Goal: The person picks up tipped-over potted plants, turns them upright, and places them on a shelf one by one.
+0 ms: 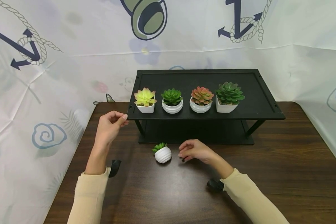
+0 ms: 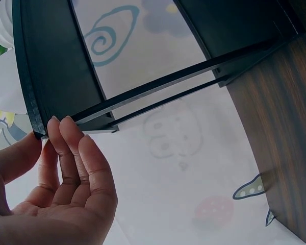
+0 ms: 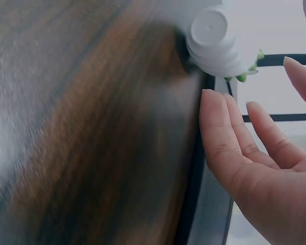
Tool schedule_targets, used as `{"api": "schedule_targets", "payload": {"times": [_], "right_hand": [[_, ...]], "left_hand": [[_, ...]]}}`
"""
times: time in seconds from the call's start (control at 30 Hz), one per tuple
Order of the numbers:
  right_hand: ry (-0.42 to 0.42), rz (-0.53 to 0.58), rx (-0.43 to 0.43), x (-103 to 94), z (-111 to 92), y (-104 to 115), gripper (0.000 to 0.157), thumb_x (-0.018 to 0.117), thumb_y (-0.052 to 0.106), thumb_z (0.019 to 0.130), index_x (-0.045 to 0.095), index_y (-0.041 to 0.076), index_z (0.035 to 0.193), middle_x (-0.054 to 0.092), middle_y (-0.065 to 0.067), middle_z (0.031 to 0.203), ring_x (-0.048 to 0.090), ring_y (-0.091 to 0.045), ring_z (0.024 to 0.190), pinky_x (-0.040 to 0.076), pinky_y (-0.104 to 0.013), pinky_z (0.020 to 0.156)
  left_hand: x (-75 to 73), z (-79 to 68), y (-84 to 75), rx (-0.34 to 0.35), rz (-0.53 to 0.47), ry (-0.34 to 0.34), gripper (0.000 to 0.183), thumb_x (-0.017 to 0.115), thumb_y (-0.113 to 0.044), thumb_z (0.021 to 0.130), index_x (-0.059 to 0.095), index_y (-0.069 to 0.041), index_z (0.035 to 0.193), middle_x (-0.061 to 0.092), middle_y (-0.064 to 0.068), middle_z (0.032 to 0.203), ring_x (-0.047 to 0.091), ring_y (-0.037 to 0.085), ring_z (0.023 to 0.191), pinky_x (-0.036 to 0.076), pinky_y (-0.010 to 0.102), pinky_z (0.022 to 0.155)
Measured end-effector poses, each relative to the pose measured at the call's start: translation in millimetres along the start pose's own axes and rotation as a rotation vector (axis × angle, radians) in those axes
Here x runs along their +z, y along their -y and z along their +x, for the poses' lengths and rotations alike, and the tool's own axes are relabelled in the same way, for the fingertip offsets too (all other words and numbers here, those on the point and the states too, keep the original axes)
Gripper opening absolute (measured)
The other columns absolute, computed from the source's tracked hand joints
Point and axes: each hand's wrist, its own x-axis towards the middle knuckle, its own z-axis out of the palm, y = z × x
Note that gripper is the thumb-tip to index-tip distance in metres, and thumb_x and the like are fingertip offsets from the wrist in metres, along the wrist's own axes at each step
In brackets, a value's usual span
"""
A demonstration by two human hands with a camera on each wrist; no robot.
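Note:
My left hand [image 1: 109, 126] pinches the front left corner of a black two-tier shelf [image 1: 204, 115], thumb above the edge and fingertips beneath, as the left wrist view shows too. A small green succulent in a ribbed white pot [image 1: 163, 155] lies tipped on the table before the shelf, its leaves toward the back left. In the right wrist view the base of that pot [image 3: 209, 26] faces the camera. Just right of it is my right hand [image 1: 195, 151], fingers loosely bent and parted, apart from the pot.
Along the top board's front stand a yellow succulent [image 1: 145, 100], a green one [image 1: 172, 100], a reddish one [image 1: 201, 99] and a larger dark green one [image 1: 229, 97], all in white pots. The brown wooden table [image 1: 162, 199] meets a patterned cloth [image 1: 81, 71] behind.

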Motion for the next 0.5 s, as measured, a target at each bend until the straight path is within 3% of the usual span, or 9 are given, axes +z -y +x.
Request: {"api": "schedule_targets", "payload": {"times": [0.5], "right_hand": [[-0.058, -0.059, 0.076, 21.6, 24.7, -7.6, 0.041, 0.07, 0.01, 0.079, 0.051, -0.012, 0.109, 0.06, -0.009, 0.082, 0.061, -0.028, 0.079, 0.051, -0.045, 0.074]], "left_hand": [[0.3, 0.3, 0.5, 0.005, -0.014, 0.0, 0.022, 0.057, -0.015, 0.091, 0.06, 0.006, 0.098, 0.061, 0.016, 0.089, 0.059, 0.007, 0.07, 0.048, 0.019, 0.067]]}}
